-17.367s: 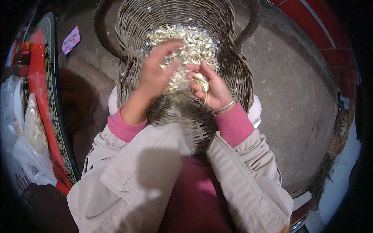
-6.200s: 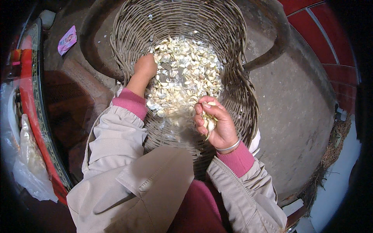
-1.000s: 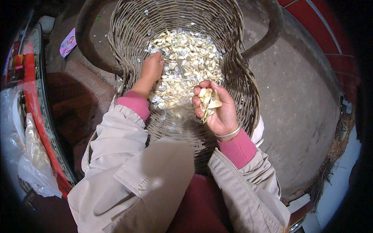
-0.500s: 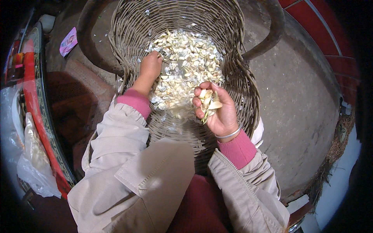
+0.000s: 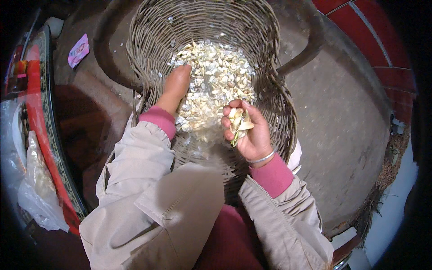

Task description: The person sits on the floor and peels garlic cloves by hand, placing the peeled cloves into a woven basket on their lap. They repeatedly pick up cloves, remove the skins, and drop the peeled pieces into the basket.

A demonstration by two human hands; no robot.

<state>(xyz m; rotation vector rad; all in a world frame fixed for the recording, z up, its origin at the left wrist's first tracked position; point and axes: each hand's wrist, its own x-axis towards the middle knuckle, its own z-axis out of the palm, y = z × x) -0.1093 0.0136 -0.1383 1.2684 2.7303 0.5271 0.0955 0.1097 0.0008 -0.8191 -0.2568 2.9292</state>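
Pale garlic cloves (image 5: 216,72) lie loose over the bottom of a woven wicker basket (image 5: 144,40), mixed with bits of thin papery skin. My right hand (image 5: 255,135), palm up, has its fingers curled around several garlic cloves (image 5: 240,122), some with green sprouts. It hovers over the near right part of the pile. At the pile's left side, my left hand (image 5: 177,85) reaches down among the cloves with its back toward me. Its fingertips are hidden, so what they hold cannot be made out.
A thick curved handle (image 5: 310,49) arches beside the basket. On the grey floor (image 5: 337,126) lies a pink packet (image 5: 79,51). At the left stands a red-and-black edged table (image 5: 49,112) with clear plastic bags (image 5: 40,198). Red tiles (image 5: 373,27) cover the upper right.
My left hand has turned and dipped lower into the cloves, hiding its fingertips. My right hand still holds its cloves, almost unmoved. The view has shifted slightly.
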